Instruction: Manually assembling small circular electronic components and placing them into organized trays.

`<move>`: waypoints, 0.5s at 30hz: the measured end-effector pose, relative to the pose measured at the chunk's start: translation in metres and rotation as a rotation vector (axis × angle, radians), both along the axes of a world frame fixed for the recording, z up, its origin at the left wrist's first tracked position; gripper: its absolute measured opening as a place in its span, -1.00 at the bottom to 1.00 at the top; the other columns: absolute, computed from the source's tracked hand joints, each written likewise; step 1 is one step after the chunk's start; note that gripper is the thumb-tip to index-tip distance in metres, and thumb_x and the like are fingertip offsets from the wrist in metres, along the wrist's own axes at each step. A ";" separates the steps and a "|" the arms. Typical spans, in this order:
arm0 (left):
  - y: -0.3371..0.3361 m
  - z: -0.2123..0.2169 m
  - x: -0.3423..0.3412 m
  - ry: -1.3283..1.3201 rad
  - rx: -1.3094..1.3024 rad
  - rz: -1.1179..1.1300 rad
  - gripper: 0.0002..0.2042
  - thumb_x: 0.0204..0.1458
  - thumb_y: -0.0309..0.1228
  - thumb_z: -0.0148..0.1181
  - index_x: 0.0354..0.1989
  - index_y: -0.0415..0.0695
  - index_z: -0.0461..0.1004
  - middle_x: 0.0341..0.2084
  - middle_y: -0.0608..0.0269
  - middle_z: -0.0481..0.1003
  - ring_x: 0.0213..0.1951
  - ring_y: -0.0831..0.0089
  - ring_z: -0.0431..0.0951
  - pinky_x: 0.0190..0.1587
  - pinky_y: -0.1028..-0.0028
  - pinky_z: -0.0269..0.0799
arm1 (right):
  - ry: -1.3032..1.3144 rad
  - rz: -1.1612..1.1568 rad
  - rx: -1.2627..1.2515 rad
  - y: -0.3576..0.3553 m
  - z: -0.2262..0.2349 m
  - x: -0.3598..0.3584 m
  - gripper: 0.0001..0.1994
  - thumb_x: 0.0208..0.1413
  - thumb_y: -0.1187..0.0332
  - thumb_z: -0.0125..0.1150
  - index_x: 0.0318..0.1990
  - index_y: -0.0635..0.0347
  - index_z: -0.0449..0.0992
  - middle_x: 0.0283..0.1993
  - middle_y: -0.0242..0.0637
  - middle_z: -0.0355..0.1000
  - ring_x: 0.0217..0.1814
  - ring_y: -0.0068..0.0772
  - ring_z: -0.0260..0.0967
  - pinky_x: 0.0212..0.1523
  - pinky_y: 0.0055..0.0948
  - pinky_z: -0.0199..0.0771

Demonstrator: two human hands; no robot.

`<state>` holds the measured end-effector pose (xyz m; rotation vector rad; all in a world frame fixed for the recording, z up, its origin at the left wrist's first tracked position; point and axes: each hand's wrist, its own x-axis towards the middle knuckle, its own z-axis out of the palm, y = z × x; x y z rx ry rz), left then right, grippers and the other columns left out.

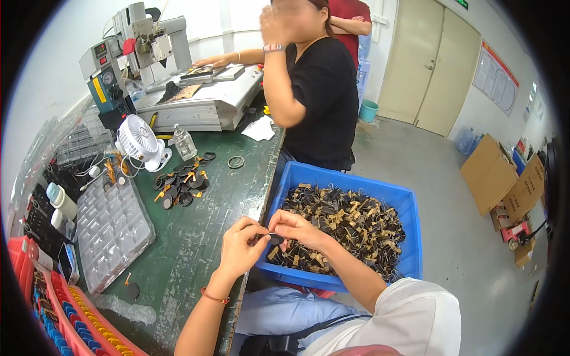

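While both hands meet at the right edge of the desk (196, 249), we see a black disc (276, 239) between their fingertips. It is in the air, just past this edge, and in our view it appears before the left rim of the blue crate (414, 234). The left hand (242, 248) is closed on the disc with thumb and fingers, and the right hand (297, 230) pinches it at its upper side; where exactly each fingertip presses, we cannot tell. A red bracelet (215, 298) is around the left wrist.

In the crate, we notice a large heap of black clips (350, 228), with brownish parts among them. Toward the far end of the desk lies a pile of black discs (177, 187) with orange tails, and between it and the right edge, a ring (236, 167). Behind the pile stand a white fan (139, 139) and a glass bottle (184, 145). Nearer to the left edge we find a clear compartment tray (144, 232), and below its near corner, a single disc (133, 291). Beyond the crate, a co-worker (320, 89) in black is beside a machine (178, 115).
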<state>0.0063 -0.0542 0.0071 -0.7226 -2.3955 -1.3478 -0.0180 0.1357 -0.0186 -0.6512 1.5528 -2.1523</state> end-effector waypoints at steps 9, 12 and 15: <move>-0.008 -0.004 0.001 -0.271 0.142 -0.022 -0.73 -0.13 -0.64 0.14 -0.18 -0.24 0.49 -0.21 0.30 0.38 -0.38 0.65 0.44 -0.37 0.67 0.36 | 0.003 -0.123 -0.016 -0.009 -0.010 -0.003 -0.88 0.10 0.41 0.13 -0.31 0.25 0.34 -0.34 -0.27 0.41 -0.39 -0.48 0.43 -0.38 -0.48 0.55; 0.000 -0.006 -0.008 -0.459 0.636 -0.244 -0.42 -0.09 -0.73 0.01 0.19 -0.13 0.14 0.02 0.22 0.22 -0.05 0.44 0.38 -0.02 0.50 0.34 | -0.176 -0.241 -0.137 0.000 -0.009 -0.007 -0.91 0.13 0.43 0.07 -0.29 0.19 0.30 -0.21 -0.23 0.41 -0.34 -0.31 0.48 -0.28 -0.32 0.58; -0.005 -0.008 -0.013 -0.536 0.725 -0.313 -0.36 -0.07 -0.77 -0.04 0.26 -0.16 0.01 0.14 0.18 0.14 0.03 0.41 0.35 0.04 0.45 0.32 | -0.105 -0.207 -0.247 -0.004 0.004 -0.003 -0.92 0.18 0.43 0.00 -0.24 0.22 0.28 -0.18 -0.16 0.41 -0.23 -0.31 0.47 -0.16 -0.27 0.55</move>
